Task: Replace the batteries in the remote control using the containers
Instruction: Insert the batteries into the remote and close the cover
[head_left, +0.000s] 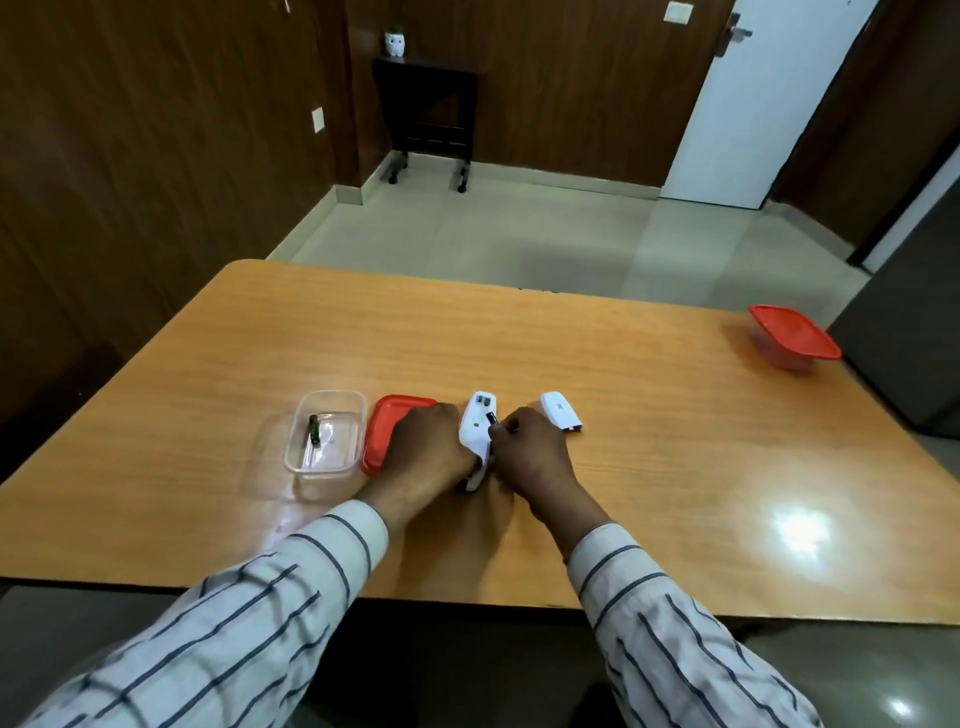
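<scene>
A white remote control (477, 422) lies back-up on the wooden table (519, 353), its battery bay uncovered. My left hand (427, 451) grips its left side. My right hand (532, 457) pinches a small dark battery (491, 418) just over the bay. The remote's white battery cover (560, 411) lies to the right of it. On the left stands a clear lidless container (324, 439) with one dark battery (314, 429) inside. Its red lid (382, 431) rests between it and my left hand.
A second container with a red lid (792, 335) sits closed at the table's far right edge. Beyond the table are a tiled floor, a dark rolling side table (428, 111) and a white door (763, 98).
</scene>
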